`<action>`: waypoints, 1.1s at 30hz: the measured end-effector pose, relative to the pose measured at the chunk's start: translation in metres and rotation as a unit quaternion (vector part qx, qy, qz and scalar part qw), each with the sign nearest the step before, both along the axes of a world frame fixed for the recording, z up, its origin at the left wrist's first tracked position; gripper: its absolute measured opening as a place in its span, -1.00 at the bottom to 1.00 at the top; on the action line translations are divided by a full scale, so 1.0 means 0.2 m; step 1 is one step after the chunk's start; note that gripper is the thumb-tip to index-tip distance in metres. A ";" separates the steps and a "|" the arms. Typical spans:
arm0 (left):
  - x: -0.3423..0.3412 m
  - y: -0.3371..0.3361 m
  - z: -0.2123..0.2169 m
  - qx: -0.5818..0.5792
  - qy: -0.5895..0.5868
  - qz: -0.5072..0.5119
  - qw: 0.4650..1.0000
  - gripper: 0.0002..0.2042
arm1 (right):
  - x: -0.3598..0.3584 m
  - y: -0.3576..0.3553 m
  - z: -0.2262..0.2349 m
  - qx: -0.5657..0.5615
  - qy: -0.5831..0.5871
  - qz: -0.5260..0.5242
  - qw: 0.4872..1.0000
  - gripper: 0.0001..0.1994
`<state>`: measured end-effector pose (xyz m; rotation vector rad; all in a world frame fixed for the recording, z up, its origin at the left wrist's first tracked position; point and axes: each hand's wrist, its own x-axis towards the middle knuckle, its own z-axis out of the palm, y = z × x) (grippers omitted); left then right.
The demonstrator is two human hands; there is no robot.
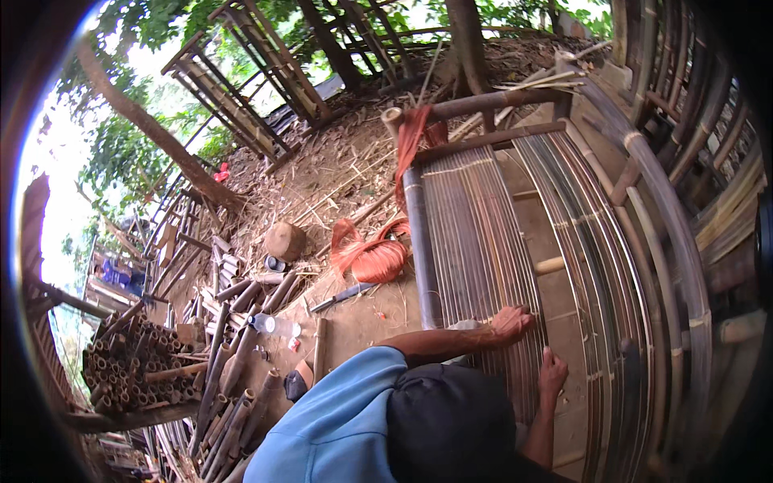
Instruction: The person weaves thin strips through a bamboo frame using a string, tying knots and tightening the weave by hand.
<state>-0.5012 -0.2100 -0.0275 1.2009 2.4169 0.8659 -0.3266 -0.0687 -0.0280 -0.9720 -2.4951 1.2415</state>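
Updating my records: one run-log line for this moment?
Left hand: over slatted panel; right hand: at panel's right edge; grips: unclear; orange bundle: left of panel

Outdoor yard, packed dirt floor (366, 324) strewn with dry leaves and slivers up the slope. Tree trunks (467, 48) and green foliage (121, 157) behind, bright daylight blown out at left. Cut bamboo pile (133, 362) at left, upright slatted frames (241, 88) farther back, bamboo railing-like panels (684, 97) at upper right.

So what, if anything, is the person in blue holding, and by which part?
Cannot tell: one hand curls over the bamboo slats, the other hand is near their edge; any grip is hidden.
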 end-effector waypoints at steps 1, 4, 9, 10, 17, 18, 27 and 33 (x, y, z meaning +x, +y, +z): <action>0.01 -0.03 -0.08 0.026 0.002 -0.005 1.000 -0.81 | -0.04 -0.04 0.02 -0.016 -0.033 -0.001 0.999 -0.53; 0.01 0.06 -0.08 0.024 0.100 -0.082 0.991 -0.73 | -0.01 0.01 0.00 -0.013 -0.060 -0.061 0.996 -0.52; -0.02 0.05 0.02 -0.136 0.163 -0.089 0.973 -0.83 | -0.07 0.00 0.11 -0.034 -0.121 -0.065 0.990 -0.44; -0.05 0.03 0.02 -0.114 0.176 -0.114 0.971 -0.87 | -0.09 0.00 0.16 -0.027 -0.108 -0.061 0.992 -0.43; 0.01 0.06 0.21 0.004 0.048 0.004 0.999 -0.80 | -0.03 0.00 0.09 -0.039 -0.072 -0.078 0.994 -0.38; 0.03 0.07 0.23 0.000 0.047 0.000 0.999 -0.80 | -0.02 0.00 0.11 -0.029 -0.084 -0.077 0.993 -0.40; 0.03 0.10 0.21 -0.058 0.117 -0.011 0.991 -0.85 | -0.04 -0.03 0.14 -0.010 -0.097 -0.090 0.991 -0.48; -0.05 0.10 0.07 -0.048 0.219 -0.106 0.969 -0.80 | -0.03 -0.04 0.08 -0.006 -0.064 -0.100 0.993 -0.55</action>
